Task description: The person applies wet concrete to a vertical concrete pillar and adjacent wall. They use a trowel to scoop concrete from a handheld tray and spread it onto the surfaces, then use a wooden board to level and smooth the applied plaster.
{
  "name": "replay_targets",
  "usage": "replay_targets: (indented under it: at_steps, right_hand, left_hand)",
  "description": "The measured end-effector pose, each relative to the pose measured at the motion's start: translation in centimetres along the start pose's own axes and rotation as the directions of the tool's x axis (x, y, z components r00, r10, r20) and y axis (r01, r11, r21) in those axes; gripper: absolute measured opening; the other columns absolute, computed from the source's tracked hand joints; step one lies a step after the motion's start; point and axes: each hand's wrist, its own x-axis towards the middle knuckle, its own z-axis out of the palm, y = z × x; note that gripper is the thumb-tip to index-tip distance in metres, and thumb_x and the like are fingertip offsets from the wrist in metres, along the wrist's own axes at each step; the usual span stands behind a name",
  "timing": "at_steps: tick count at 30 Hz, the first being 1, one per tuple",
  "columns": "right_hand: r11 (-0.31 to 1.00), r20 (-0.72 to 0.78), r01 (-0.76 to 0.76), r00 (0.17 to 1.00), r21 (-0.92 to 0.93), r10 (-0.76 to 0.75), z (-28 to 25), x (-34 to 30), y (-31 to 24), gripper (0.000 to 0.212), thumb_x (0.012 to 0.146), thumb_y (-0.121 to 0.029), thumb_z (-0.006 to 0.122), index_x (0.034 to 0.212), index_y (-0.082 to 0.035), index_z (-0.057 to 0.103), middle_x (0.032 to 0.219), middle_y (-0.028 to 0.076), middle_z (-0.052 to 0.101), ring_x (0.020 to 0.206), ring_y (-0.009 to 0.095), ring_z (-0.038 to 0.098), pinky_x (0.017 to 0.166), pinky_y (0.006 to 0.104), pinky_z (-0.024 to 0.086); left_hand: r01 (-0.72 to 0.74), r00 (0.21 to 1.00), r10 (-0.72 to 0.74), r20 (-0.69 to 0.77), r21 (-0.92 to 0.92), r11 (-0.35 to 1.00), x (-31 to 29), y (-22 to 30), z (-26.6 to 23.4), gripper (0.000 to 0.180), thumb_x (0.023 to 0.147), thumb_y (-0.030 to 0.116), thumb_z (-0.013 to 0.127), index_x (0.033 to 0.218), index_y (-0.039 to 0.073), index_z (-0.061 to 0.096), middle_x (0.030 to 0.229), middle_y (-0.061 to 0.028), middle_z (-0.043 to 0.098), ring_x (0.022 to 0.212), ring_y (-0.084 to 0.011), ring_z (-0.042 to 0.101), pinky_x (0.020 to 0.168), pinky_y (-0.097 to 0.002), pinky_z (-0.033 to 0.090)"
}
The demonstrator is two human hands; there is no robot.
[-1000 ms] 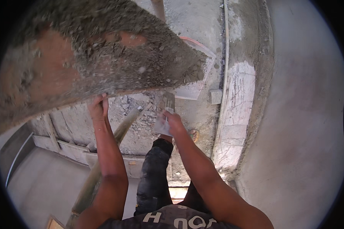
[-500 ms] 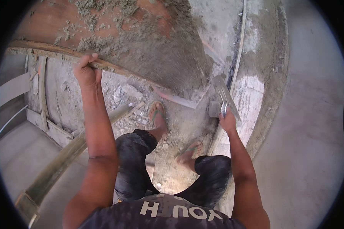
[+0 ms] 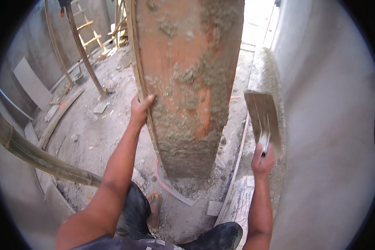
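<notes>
A brick column (image 3: 183,75) rises in front of me, its face patchily covered with rough grey mortar, red brick showing between. Along its left edge runs a narrow wooden batten (image 3: 136,58). My left hand (image 3: 140,110) is closed round this batten, thumb on the column side. To the right of the column my right hand (image 3: 263,160) grips a plastering trowel (image 3: 260,110) by its handle. The trowel's rectangular metal blade points away from me, in the air and apart from the column. Some mortar-grey film shows on the blade.
A thick bamboo pole (image 3: 46,156) crosses at the left. Beyond it stand slanting wooden poles (image 3: 85,58) and a ladder (image 3: 89,31). Rubble covers the floor (image 3: 108,133). A smooth grey wall (image 3: 321,125) closes the right side, and a curved strip (image 3: 168,187) lies at the column's foot.
The view has tilted up, showing more of the column and the room behind. My right hand has raised the trowel from low beside the column's foot. My left hand still grips the batten.
</notes>
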Motion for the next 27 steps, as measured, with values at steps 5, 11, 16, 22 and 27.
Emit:
replay_targets:
  at_steps: [5, 11, 16, 22, 27]
  right_hand:
    - [0.926, -0.081, 0.328, 0.934, -0.187, -0.347, -3.3, 22.0, -10.0, 0.024, 0.093, -0.027, 0.058, 0.089, -0.003, 0.057, 0.071, 0.023, 0.061, 0.063, 0.044, 0.06, 0.056, 0.0514, 0.045]
    - [0.872, -0.197, 0.193, 0.931, -0.449, -0.307, -2.3, 37.8, -20.4, 0.048, 0.095, -0.045, 0.043, 0.096, -0.001, 0.062, 0.085, 0.028, 0.066, 0.085, 0.046, 0.064, 0.079, 0.0556, 0.047]
    - [0.915, -0.194, 0.163, 0.95, -0.369, -0.247, 0.9, 39.9, -19.9, 0.051, 0.094, -0.044, 0.04, 0.094, 0.001, 0.065, 0.091, 0.029, 0.066, 0.091, 0.047, 0.063, 0.084, 0.0523, 0.048]
    - [0.88, 0.04, 0.367, 0.927, -0.303, -0.372, 6.1, 34.9, -15.4, 0.046, 0.094, -0.037, 0.041, 0.084, -0.002, 0.069, 0.079, 0.027, 0.065, 0.073, 0.046, 0.064, 0.071, 0.0527, 0.051]
    - [0.856, 0.106, 0.397, 0.917, -0.333, -0.384, 10.0, 27.1, -13.8, 0.041, 0.095, -0.042, 0.046, 0.091, -0.006, 0.066, 0.071, 0.025, 0.064, 0.067, 0.043, 0.065, 0.065, 0.0532, 0.051]
  left_hand:
    - [0.017, 0.998, -0.01, 0.058, -0.125, 0.992, 0.0, 1.3, -0.2, 0.063, 0.078, 0.042, 0.077, 0.117, -0.003, 0.058, 0.102, -0.0052, 0.063, 0.091, -0.0141, 0.057, 0.082, -0.0304, 0.047]
    - [0.051, 0.996, -0.034, 0.078, -0.223, 0.973, -0.4, 2.8, -0.1, 0.063, 0.075, 0.041, 0.08, 0.116, -0.001, 0.058, 0.101, -0.0052, 0.062, 0.09, -0.0133, 0.056, 0.081, -0.0299, 0.047]
    - [0.069, 0.995, -0.047, 0.093, -0.253, 0.965, -0.6, 3.5, -0.4, 0.064, 0.077, 0.037, 0.08, 0.121, -0.002, 0.056, 0.105, -0.0067, 0.063, 0.092, -0.0155, 0.057, 0.084, -0.0311, 0.047]
    - [0.108, 0.99, -0.084, 0.117, -0.217, 0.97, 0.3, 1.4, -1.3, 0.065, 0.077, 0.036, 0.079, 0.126, -0.001, 0.054, 0.112, -0.0082, 0.063, 0.1, -0.0176, 0.058, 0.09, -0.0319, 0.046]
    - [0.058, 0.997, -0.045, 0.07, -0.19, 0.98, 0.0, 1.0, -1.8, 0.066, 0.077, 0.036, 0.079, 0.127, 0.0, 0.054, 0.115, -0.0077, 0.062, 0.105, -0.0176, 0.057, 0.094, -0.0323, 0.044]
